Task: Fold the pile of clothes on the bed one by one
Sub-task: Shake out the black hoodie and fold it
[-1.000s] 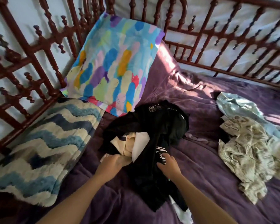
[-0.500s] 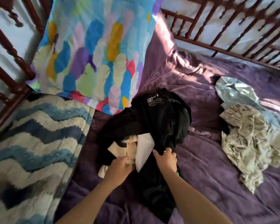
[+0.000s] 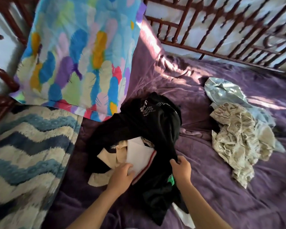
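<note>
Pile of clothes (image 3: 139,142) sits mid-bed on the purple cover (image 3: 221,187), unsorted. The black garment (image 3: 152,123) lies on top, with a white piece (image 3: 139,154) and a cream piece (image 3: 109,154) showing beneath it.

Right hand (image 3: 182,169): thumb and fingers curled, pinching the black garment's near edge.

Left hand (image 3: 122,176): lies on the white piece with fingers bent. Grip or mere press, I cannot tell from this angle.

Second heap to the right, well apart — patterned garment (image 3: 234,134) and pale blue garment (image 3: 221,90), both crumpled.

No folded item in view. Judgement: the task looks to be at its start — one garment being singled out, everything left to fold.
</note>
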A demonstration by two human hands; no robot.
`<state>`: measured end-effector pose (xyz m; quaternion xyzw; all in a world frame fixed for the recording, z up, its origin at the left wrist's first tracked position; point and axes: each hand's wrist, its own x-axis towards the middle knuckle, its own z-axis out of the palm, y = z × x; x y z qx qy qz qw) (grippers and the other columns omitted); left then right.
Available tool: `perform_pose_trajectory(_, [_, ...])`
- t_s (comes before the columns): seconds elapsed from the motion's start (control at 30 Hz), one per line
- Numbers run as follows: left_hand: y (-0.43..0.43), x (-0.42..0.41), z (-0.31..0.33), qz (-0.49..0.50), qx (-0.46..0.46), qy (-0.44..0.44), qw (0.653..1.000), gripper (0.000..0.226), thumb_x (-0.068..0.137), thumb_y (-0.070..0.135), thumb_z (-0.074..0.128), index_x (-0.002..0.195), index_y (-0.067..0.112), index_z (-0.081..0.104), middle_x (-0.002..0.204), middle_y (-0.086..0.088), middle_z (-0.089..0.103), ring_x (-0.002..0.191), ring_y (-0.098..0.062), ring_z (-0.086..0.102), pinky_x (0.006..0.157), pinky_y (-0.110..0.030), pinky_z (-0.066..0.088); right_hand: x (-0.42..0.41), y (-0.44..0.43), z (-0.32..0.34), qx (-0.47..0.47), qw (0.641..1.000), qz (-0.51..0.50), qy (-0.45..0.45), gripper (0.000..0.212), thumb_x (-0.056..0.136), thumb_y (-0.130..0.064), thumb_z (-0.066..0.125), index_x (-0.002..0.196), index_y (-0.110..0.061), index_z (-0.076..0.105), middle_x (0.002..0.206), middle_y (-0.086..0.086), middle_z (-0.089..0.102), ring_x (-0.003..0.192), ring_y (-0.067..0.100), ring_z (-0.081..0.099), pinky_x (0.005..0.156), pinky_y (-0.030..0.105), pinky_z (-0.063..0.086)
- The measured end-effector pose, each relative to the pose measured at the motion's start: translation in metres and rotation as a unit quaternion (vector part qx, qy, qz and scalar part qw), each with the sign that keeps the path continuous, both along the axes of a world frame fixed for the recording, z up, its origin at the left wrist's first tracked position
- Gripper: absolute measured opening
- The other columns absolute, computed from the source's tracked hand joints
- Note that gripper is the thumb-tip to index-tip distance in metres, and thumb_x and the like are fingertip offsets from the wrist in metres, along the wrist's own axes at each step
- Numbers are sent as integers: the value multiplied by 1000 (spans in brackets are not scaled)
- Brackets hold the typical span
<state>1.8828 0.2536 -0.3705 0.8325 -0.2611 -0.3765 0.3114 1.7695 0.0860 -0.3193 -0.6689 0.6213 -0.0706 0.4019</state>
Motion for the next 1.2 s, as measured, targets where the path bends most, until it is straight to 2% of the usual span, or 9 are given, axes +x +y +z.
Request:
perform_pose_trajectory(0.2, [-40,-51,24,-17,-47,-13,999,34,96,25,48,126,8,54,122,-6,56,116,-20,52,92,-21,38,-75,-34,73,-101,989,-31,-101,13,86,-1,56,74,-3,59,60,-2,51,57,9,43,51,11,37])
perform_pose_trajectory(0.33, [-64,-92,38,6,-60,-36,998,37,96,26,49,129,10,52,128,-7,54,117,-20,52,100,-27,39,-136,-63,112,-144,974,-30,-172,25,86,-5,58,65,-18,56,55,-3,50,47,3,46,45,13,33])
perform_pose_trajectory(0.57, [-117,-202,62,21,-92,-47,994,36,96,25,49,130,12,52,127,-5,55,114,-18,54,93,-23,41,-281,-124,160,-210,934,-100,-272,14,85,-1,57,79,-12,62,49,-15,59,44,-6,47,43,6,36])
perform_pose_trajectory(0.67, [-136,-251,65,14,-94,-24,995,33,96,26,48,126,14,57,109,5,62,107,-15,57,92,-23,44,-356,-161,153,-255,914,-203,-243,13,86,-7,55,94,-11,65,66,-5,58,56,-3,51,47,4,37])
perform_pose_trajectory(0.73, [-141,-282,63,-24,-82,-23,996,30,96,27,47,122,16,59,102,9,62,107,-14,58,91,-23,44,-404,-183,125,-252,918,-253,-175,19,87,-9,55,102,-2,66,82,9,61,74,12,55,56,3,39])
perform_pose_trajectory(0.8, [-143,-307,58,-78,-46,-54,994,34,97,31,46,126,17,55,119,3,58,114,-14,54,92,-23,42,-446,-192,83,-185,955,-232,-29,26,88,-10,57,108,5,63,100,20,65,93,34,59,81,24,47])
perform_pose_trajectory(0.9, [-138,-330,48,-120,-11,-73,990,35,96,31,46,127,17,53,124,1,54,115,-13,51,95,-27,43,-475,-174,29,-68,978,-133,149,38,85,-14,61,120,-1,59,113,27,61,106,41,56,89,42,43])
perform_pose_trajectory(1.07, [-119,-319,42,-107,29,-95,989,33,96,30,45,125,16,54,123,0,54,116,-15,50,95,-30,43,-442,-120,-3,41,988,-32,145,46,89,-20,59,132,-11,48,130,19,48,118,36,46,94,39,41])
perform_pose_trajectory(1.2, [-102,-291,35,-80,65,-116,988,32,96,30,46,123,16,55,121,-1,55,113,-16,52,92,-30,44,-398,-93,-9,16,988,69,138,42,88,-19,58,128,-11,52,125,16,49,119,32,46,96,33,40])
